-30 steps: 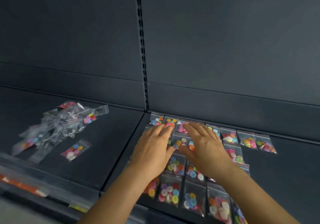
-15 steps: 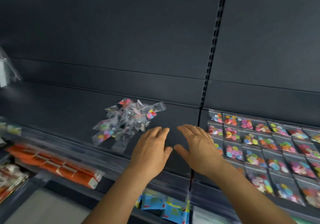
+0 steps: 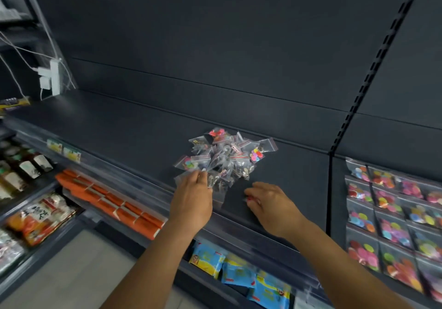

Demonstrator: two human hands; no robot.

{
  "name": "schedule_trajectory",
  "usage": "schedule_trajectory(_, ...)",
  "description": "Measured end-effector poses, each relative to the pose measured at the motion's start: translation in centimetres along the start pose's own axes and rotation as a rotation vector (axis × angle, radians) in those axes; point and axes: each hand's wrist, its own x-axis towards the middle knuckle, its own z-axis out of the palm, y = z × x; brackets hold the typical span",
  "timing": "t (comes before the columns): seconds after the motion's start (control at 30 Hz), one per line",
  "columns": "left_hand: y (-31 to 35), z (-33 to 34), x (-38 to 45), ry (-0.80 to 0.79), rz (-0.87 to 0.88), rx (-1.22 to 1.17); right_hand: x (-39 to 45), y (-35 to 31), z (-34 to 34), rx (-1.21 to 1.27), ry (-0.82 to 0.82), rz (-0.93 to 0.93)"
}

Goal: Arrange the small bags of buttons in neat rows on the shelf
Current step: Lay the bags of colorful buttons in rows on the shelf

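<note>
Bags (image 3: 224, 158) are lying heaped on the shelf (image 3: 134, 129), just beyond both hands. Left hand (image 3: 192, 199) is nearer, its fingertips pinching a bag at the heap's near-left edge. Right hand (image 3: 270, 204) is curling beside the heap, seemingly holding something small and red; rows (image 3: 392, 210) are lying far right.

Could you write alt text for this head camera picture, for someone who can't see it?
A person's left hand touches the near edge of a loose heap of small clear plastic bags of buttons on a dark grey shelf, the right hand beside it. At right, flat bags of colourful buttons lie in neat rows.
</note>
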Motion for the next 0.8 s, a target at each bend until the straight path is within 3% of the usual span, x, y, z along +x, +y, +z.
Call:
schedule_trajectory(0.2,-3.6,0.5,2.3,0.063,-0.021,-0.024,2.1,-0.8,0.8,0.097,0.039,-0.037)
schedule_trajectory(0.33,-4.1,-0.4,3.1,0.090,-0.051,-0.104,2.7,-0.5,0.4,0.070,0.125,0.171)
schedule_trajectory(0.5,-4.8,-0.4,3.7,-0.004,-0.181,0.101,3.9,-1.2,-0.4,0.111,0.016,0.335)
schedule_trajectory(0.6,-4.9,-0.9,4.0,-0.033,-0.212,0.026,4.2,-1.5,-0.8,0.167,-0.058,0.376)
schedule_trajectory(0.8,-3.9,-1.1,3.5,0.046,-0.076,-0.073,3.5,-1.4,-0.7,0.257,-0.015,0.297)
